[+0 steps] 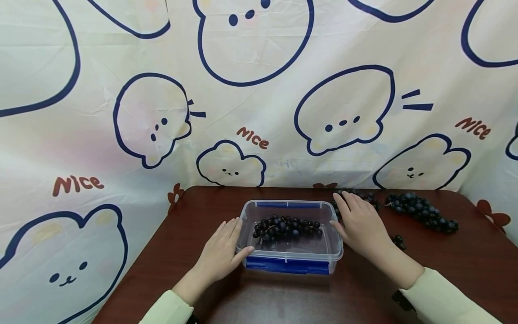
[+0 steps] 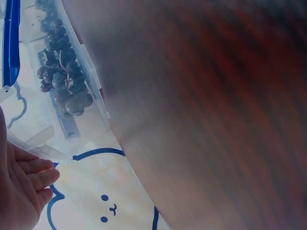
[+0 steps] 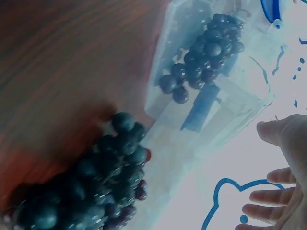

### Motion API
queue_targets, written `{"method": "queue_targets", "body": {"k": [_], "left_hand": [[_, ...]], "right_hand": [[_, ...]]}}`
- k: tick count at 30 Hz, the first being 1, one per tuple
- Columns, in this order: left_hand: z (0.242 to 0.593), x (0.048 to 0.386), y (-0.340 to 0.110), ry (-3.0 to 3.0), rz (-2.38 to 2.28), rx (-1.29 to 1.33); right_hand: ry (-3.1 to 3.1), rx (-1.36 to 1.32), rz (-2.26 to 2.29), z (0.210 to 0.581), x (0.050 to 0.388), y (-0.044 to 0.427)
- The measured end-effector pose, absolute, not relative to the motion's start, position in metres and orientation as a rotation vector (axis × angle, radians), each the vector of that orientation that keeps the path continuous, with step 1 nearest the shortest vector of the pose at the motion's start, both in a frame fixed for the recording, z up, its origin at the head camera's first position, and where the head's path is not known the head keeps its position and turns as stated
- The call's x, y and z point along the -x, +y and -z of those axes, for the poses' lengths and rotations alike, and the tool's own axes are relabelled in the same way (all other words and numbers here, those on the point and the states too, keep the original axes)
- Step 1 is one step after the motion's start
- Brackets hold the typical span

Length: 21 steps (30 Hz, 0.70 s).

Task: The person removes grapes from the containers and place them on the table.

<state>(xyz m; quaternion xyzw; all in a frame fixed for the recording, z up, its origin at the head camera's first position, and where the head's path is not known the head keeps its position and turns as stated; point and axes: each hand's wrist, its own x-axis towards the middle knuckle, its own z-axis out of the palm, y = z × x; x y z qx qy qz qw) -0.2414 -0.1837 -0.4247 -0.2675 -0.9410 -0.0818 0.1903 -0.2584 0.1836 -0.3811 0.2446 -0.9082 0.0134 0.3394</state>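
Observation:
A clear plastic food container [image 1: 291,258] with blue clips stands on the table, and a bunch of dark grapes [image 1: 283,227] lies inside it. My left hand [image 1: 220,252] rests against the container's left side, fingers straight and thumb near the front corner. At the right side is my right hand [image 1: 362,222], its thumb near the rim and its fingers extended, holding nothing. Behind that hand, partly hidden by it, lie more dark grapes [image 1: 369,198]. The right wrist view shows a grape bunch [image 3: 105,182] on the table beside the container.
Another long bunch of dark grapes [image 1: 421,211] lies at the table's back right. A few grapes [image 1: 398,241] show beside my right wrist. The brown table [image 1: 194,202] ends at a cartoon-printed curtain [image 1: 283,166] behind and to both sides.

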Motion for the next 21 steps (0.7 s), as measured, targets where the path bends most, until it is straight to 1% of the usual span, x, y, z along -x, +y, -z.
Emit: {"method": "queue_targets", "body": {"k": [8, 21], "left_hand": [[0.426, 0.241, -0.184, -2.644, 0.233, 0.752], [0.425, 0.241, -0.184, -2.657, 0.226, 0.751]], "right_hand": [[-2.334, -0.742, -0.089, 0.375, 0.266, 0.161], [-2.311, -0.893, 0.038, 0.373, 0.276, 0.120]]}}
